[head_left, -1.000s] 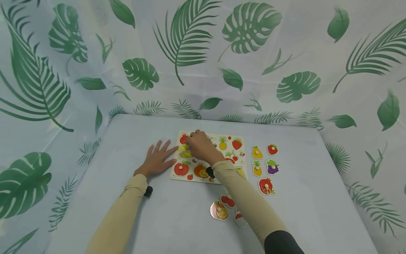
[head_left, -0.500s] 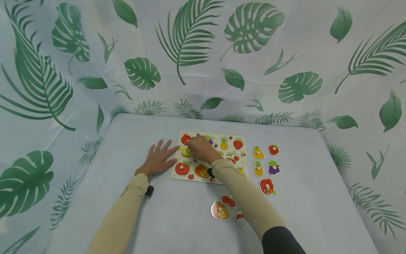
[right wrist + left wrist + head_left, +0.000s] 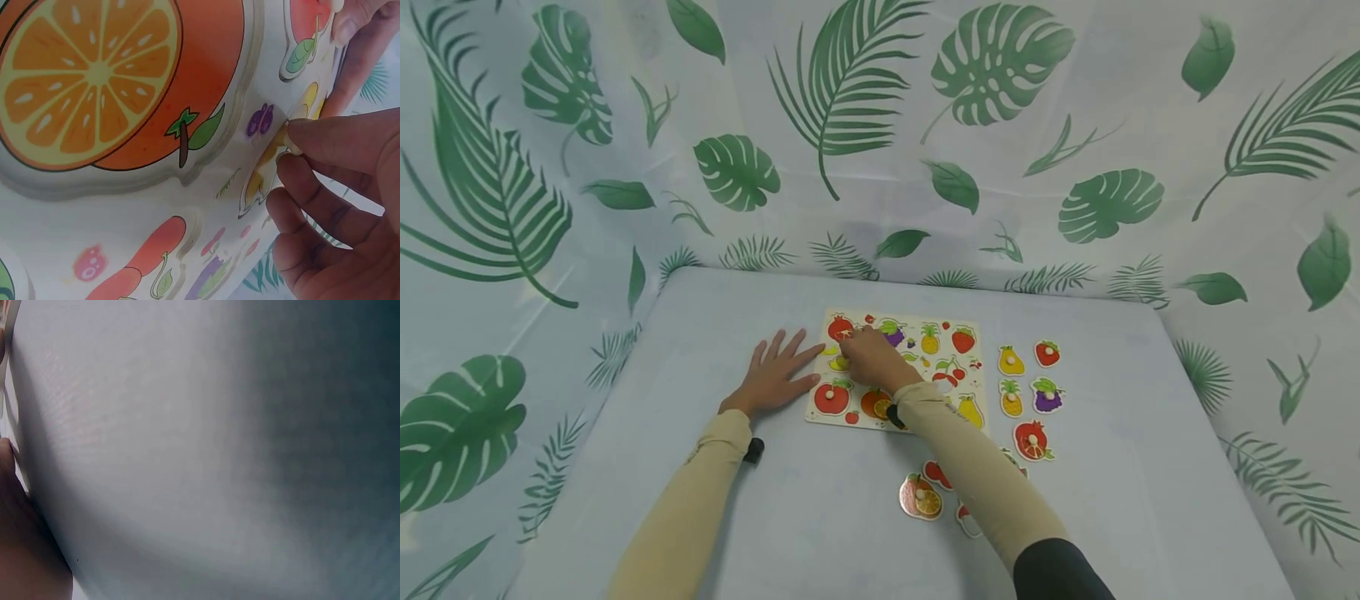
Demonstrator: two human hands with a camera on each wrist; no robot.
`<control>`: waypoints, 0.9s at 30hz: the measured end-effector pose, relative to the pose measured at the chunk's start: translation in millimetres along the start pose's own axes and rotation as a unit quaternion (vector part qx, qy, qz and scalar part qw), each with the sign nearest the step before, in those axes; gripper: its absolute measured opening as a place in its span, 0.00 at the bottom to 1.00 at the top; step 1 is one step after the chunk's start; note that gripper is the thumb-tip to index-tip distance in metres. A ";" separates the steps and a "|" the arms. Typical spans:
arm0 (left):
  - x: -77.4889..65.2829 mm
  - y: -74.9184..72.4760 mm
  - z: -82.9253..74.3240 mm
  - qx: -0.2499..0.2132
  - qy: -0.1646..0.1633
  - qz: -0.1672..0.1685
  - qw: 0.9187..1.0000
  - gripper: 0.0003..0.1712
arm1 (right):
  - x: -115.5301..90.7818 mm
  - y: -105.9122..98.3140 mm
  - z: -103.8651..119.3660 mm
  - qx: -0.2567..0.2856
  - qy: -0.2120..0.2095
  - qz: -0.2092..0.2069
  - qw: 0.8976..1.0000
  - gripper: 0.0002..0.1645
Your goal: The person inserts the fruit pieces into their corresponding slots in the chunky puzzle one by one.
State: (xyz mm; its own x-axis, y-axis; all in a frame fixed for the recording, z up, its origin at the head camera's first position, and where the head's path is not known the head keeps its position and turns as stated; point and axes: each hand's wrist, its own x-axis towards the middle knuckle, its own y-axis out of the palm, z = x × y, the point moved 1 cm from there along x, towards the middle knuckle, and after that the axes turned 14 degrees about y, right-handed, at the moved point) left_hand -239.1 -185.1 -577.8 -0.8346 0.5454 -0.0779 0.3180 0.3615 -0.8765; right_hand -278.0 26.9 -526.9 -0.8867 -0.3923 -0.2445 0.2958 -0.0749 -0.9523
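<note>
A fruit puzzle board (image 3: 817, 412) lies on the white table. My left hand (image 3: 769, 377) is spread flat with its fingertips at the board's left edge. Over the board's left half, my right hand (image 3: 876, 358) pinches the small knob of a yellow banana piece (image 3: 267, 164) between thumb and index finger. That piece lies at the banana picture, partly covered by the fingers. An apple piece (image 3: 832, 398) with a white knob sits in the board's near left corner. The printed orange (image 3: 212, 56) fills much of the right wrist view.
Right of the board lie loose knobbed pieces: a pear (image 3: 1011, 361), strawberry (image 3: 1047, 353), pineapple (image 3: 1011, 399), grapes (image 3: 1047, 396) and pomegranate (image 3: 1032, 441). Nearer are an orange piece (image 3: 919, 498) and several others partly under my right sleeve (image 3: 985, 467). Leaf-printed cloth (image 3: 865, 217) stands behind.
My right hand has shifted slightly toward me over the board, uncovering more of the printed grapes and a small strawberry. The left hand stays put at the edge.
</note>
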 end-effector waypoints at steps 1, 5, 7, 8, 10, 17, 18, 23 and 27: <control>-0.2 -0.6 -1.0 -0.001 0.000 -0.001 1.000 0.40 | 0.2 0.6 -0.4 0.002 0.000 0.000 1.000 0.11; -2.1 -4.3 -5.5 -0.004 0.000 -0.002 1.000 0.40 | 0.5 2.5 -1.2 0.003 -0.002 -0.007 1.000 0.10; -2.7 -5.2 -5.9 -0.006 -0.001 0.000 1.000 0.40 | 0.5 3.1 -1.3 0.001 -0.003 -0.009 1.000 0.10; -2.7 -5.5 -6.0 -0.005 -0.001 0.001 1.000 0.40 | 0.4 3.2 -1.3 -0.001 -0.003 -0.009 1.000 0.10; -2.6 -5.7 -5.8 -0.008 0.000 0.002 1.000 0.40 | -0.2 3.1 -1.1 -0.004 -0.002 -0.010 1.000 0.10; 0.2 -3.4 -4.2 -0.009 -0.004 0.010 1.000 0.40 | -6.7 -1.8 -1.5 -0.012 -0.005 -0.004 1.000 0.11; 0.2 -3.1 -3.8 -0.008 -0.005 0.011 1.000 0.40 | -7.8 -2.8 -1.4 -0.012 -0.005 -0.002 1.000 0.12; 0.1 -2.3 -3.1 -0.012 -0.001 0.005 1.000 0.40 | -16.5 -8.3 -3.0 -0.023 0.001 -0.010 1.000 0.21; -0.2 -1.4 -3.6 -0.009 0.003 0.006 1.000 0.40 | -29.6 -14.7 -7.7 -0.017 0.004 -0.023 1.000 0.27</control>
State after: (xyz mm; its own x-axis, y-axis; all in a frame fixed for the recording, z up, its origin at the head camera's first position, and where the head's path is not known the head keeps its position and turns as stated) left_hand -237.7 -183.0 -574.9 -0.8278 0.5545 -0.0857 0.3362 0.3680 -0.8669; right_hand -258.8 46.7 -507.0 -0.9022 -0.3814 -0.2013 0.2423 -0.0622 -0.9682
